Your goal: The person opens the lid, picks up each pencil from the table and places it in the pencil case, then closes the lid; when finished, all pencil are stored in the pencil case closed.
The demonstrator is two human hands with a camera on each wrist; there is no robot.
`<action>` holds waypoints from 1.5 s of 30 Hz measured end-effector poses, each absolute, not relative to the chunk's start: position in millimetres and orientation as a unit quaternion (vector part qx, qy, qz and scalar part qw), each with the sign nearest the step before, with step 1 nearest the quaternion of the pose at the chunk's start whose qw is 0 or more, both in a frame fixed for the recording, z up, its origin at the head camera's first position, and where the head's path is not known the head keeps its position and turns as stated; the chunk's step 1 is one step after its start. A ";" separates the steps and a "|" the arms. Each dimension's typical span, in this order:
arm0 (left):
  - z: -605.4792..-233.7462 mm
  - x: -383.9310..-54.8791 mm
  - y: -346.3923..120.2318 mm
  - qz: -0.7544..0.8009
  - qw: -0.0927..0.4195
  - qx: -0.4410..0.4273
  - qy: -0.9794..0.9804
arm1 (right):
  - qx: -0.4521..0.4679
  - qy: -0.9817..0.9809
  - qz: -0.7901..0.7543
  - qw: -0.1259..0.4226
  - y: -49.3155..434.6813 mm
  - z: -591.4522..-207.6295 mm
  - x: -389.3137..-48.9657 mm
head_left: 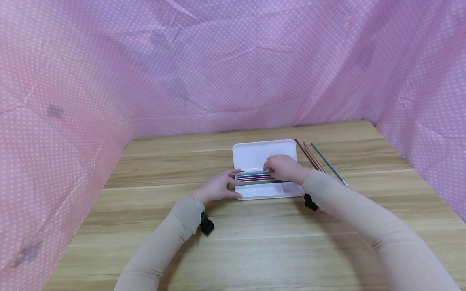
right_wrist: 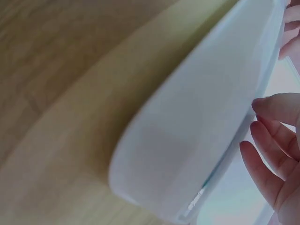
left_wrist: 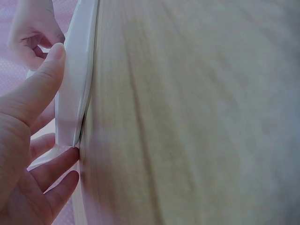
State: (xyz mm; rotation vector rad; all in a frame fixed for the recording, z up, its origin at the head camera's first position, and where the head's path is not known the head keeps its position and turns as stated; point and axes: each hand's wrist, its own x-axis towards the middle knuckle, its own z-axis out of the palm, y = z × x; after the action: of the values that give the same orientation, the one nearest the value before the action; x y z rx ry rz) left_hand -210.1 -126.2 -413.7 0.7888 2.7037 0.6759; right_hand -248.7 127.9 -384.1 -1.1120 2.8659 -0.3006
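Observation:
A white plastic pencil case [head_left: 258,191] lies on the table with its lid [head_left: 251,155] folded back. Inside, several coloured pencils [head_left: 255,178] lie side by side along its length. My left hand [head_left: 217,186] holds the case's left end, thumb at the near corner and the other fingers spread round the end and far side. Over the right half of the case is my right hand [head_left: 285,167], its fingers loosely bent downward above the pencils. In the right wrist view, no pencil shows between its fingertips [right_wrist: 258,104].
To the right of the case, several loose pencils lie slantwise on the wooden table [head_left: 233,254], among them a teal pencil [head_left: 329,163] and a dark red pencil [head_left: 306,153]. A pink dotted cloth [head_left: 225,72] hangs round the table's back and sides.

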 end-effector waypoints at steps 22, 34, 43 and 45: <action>-416.3 -208.2 -127.9 0.235 0.111 0.282 0.923 | -0.278 0.939 -0.198 0.028 183.1 -380.6 -252.2; -416.9 -207.2 -127.1 0.232 0.108 0.279 0.925 | -0.290 0.934 -0.207 -0.016 216.0 -388.4 -253.7; -415.0 -207.5 -126.9 0.239 0.110 0.284 0.922 | -0.244 0.945 -0.216 0.009 243.1 -384.4 -251.0; -414.6 -208.1 -126.6 0.240 0.109 0.284 0.922 | -0.236 0.948 -0.214 0.009 248.8 -383.3 -251.7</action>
State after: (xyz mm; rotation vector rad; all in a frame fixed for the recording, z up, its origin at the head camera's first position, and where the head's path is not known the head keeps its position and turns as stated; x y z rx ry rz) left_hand -208.1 -126.6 -414.6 0.8364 2.7101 0.7060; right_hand -251.7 248.8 -383.3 -0.7382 2.9603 -0.6700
